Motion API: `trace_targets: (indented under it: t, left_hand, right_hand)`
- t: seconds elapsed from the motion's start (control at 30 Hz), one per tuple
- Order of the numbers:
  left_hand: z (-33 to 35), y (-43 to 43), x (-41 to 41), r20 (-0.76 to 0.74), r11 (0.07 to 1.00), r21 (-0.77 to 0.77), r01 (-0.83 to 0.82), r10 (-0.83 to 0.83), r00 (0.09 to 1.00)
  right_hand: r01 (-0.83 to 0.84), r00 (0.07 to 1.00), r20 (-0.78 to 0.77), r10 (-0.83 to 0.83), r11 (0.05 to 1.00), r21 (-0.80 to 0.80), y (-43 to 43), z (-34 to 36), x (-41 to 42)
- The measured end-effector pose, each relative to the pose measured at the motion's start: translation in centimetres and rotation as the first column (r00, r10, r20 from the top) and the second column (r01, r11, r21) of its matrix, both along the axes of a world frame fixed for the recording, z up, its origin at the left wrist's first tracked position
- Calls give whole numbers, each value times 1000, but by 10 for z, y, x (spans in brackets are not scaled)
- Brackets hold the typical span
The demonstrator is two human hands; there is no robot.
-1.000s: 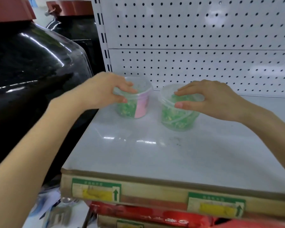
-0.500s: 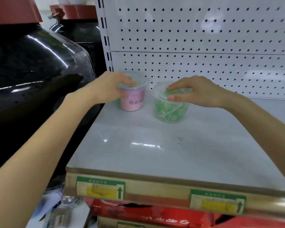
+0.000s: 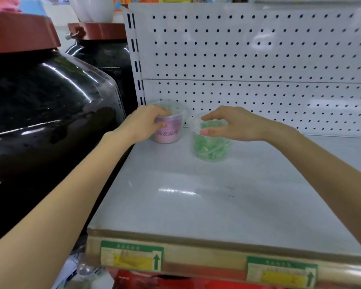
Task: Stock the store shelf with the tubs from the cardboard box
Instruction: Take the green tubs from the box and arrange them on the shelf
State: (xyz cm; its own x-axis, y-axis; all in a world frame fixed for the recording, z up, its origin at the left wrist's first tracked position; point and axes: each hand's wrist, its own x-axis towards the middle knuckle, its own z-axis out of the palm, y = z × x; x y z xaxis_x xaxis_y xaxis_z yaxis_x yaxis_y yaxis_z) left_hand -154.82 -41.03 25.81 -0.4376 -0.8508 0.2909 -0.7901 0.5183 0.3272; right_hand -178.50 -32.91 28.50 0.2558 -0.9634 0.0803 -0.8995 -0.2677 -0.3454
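Two clear tubs stand on the white shelf, close to its pegboard back. The left tub shows a pink label with printed characters. My left hand grips it round the rim and upper side. To its right, the other tub is filled with green pieces. My right hand holds this one at the lid, thumb on the near side and fingers over the top. Both tubs rest upright on the shelf, a small gap between them. No cardboard box is in view.
A white pegboard wall backs the shelf. Large black jars with red-brown lids stand left of the shelf, close to my left arm. Green and yellow price tags line the shelf's front edge. Red packaging shows below.
Both hands have pushed the tubs further back toward the pegboard. The left tub has turned so that its pink label faces me.
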Motion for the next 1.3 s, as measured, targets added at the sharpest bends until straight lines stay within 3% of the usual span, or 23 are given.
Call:
trace_targets:
  t: [0.1, 0.3, 0.57, 0.67, 0.77, 0.97, 1.03, 1.17, 1.23, 1.3]
  left_hand:
    - [-3, 0, 0, -86, 1000, 22, -5, 7, 996]
    - [-1, -7, -2, -219, 995, 90, -31, 50, 974]
    - [-7, -6, -3, -300, 995, 82, -51, 73, 951]
    - [-7, -8, -5, -293, 993, 105, -58, 86, 952]
    - [-8, -9, -6, -299, 993, 101, -62, 90, 950]
    - [-9, -8, -6, -318, 995, 84, -58, 82, 945]
    - [-9, -7, -7, -328, 994, 90, -59, 86, 941]
    - [-10, -5, -7, -344, 993, 97, -59, 89, 935]
    - [-10, -4, -8, -351, 993, 99, -59, 90, 932]
    - [-10, -3, -9, -355, 993, 98, -59, 90, 930]
  right_hand:
    - [3, 996, -84, -6, 999, -39, -7, -5, 8]
    - [-9, 994, -111, 10, 1000, 10, -23, 1, 10]
    - [23, 998, 50, -27, 996, 86, -41, 4, 9]
    - [189, 980, 83, -183, 979, -75, -46, -2, 21]
    - [259, 962, -26, -273, 936, -237, -49, -11, 30]
    - [122, 989, -94, -113, 987, 106, -40, 29, 11]
    - [161, 987, -45, -158, 984, 76, -40, 28, 14]
    - [252, 929, -237, -284, 955, -158, -45, 0, 29]
    - [231, 939, -229, -257, 964, -132, -46, 2, 27]
    - [184, 970, -164, -180, 983, 9, -46, 14, 19]
